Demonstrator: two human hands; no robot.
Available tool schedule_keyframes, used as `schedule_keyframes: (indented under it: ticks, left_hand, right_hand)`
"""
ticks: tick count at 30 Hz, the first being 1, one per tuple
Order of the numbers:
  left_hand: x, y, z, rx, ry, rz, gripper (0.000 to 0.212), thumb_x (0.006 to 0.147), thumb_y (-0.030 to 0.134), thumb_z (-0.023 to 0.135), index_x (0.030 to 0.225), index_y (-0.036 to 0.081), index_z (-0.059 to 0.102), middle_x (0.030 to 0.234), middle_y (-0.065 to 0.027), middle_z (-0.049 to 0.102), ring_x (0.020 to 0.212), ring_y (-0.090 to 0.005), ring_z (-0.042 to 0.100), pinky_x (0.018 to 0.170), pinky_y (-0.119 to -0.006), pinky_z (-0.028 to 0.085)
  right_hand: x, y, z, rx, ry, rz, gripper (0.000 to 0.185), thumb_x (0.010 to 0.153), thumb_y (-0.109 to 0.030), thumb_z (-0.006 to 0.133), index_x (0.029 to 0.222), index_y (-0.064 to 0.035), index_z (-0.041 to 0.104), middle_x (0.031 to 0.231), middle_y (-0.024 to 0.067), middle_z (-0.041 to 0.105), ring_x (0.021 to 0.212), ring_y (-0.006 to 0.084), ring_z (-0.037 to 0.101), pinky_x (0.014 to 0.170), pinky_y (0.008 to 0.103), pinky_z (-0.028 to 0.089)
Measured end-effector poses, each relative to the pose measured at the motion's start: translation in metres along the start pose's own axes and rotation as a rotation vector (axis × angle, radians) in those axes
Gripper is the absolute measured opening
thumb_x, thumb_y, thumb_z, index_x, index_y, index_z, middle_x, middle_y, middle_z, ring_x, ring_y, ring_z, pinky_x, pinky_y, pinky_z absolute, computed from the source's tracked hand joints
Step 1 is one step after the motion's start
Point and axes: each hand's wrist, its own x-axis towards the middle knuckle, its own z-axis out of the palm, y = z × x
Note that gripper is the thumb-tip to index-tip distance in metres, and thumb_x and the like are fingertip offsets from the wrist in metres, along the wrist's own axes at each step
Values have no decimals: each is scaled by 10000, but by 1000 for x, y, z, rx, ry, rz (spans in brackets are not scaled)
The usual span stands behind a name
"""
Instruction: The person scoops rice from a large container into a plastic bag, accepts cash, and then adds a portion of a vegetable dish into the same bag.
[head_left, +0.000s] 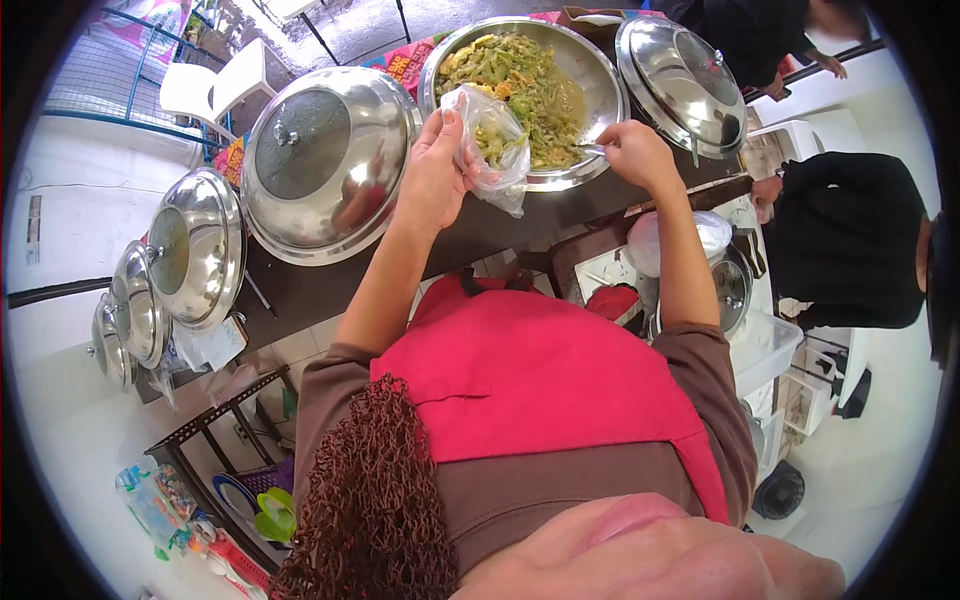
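My left hand (439, 169) grips a clear plastic bag (506, 176) with some of a green and yellow cooked vegetable dish inside it. The bag hangs over the near rim of a wide round metal pan (606, 82). More of the vegetable dish (525, 90) fills the left and middle of that pan, with yellowish liquid to its right. At the pan's right rim, my right hand (637, 154) holds the handle of a metal spoon (592, 149); its bowl end is in or behind the food and cannot be made out.
A large domed lid (360, 161) with a glass window stands left of the pan, and several smaller ones continue leftward. Another lidded pan (679, 82) adjoins on the right. A person in black (847, 236) is at the right; another stands beyond the counter. White chairs (225, 86) are outside.
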Motion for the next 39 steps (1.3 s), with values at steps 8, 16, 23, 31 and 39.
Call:
schedule_keyframes:
  ticks: [8, 16, 23, 31, 39]
  left_hand:
    - [-3, -3, -5, -25, 8, -3, 412, 986, 313, 463, 1316, 80, 379, 1124, -99, 558, 813, -193, 629, 588, -373, 595]
    - [10, -12, -14, -22, -56, -29, 452, 977, 348, 474, 1323, 74, 372, 1085, -88, 573, 789, -181, 626, 577, -386, 586]
    - [2, 10, 10, -40, -81, -34, 458, 972, 362, 488, 1303, 56, 407, 996, -68, 593, 666, -141, 607, 572, -335, 575]
    - [-6, 23, 2, 290, 7, 96, 346, 987, 259, 477, 1247, 31, 484, 801, -39, 589, 553, -120, 564, 513, -302, 547]
    - [-15, 38, 19, 666, 1, 246, 314, 956, 199, 528, 1228, 41, 512, 802, -50, 621, 587, -89, 597, 499, -215, 461]
  right_hand:
    - [4, 32, -33, 425, -84, 103, 272, 719, -113, 579, 923, -3, 721, 758, 132, 680, 711, 181, 630, 700, 297, 490]
    - [5, 9, -71, 362, -26, -23, 258, 761, -124, 586, 966, -31, 710, 733, 102, 674, 652, 167, 614, 655, 306, 488]
    - [-13, -95, -63, -147, 263, -506, 169, 775, -123, 585, 910, -79, 675, 742, 66, 634, 719, 227, 621, 626, 343, 481]
    - [-51, -93, -70, -349, 506, -575, 179, 756, -105, 570, 925, -124, 624, 759, 26, 580, 766, 218, 590, 656, 352, 479]
    - [-29, 7, 8, -505, 422, -133, 75, 811, -107, 528, 855, -120, 587, 761, 47, 571, 793, 242, 605, 641, 385, 486]
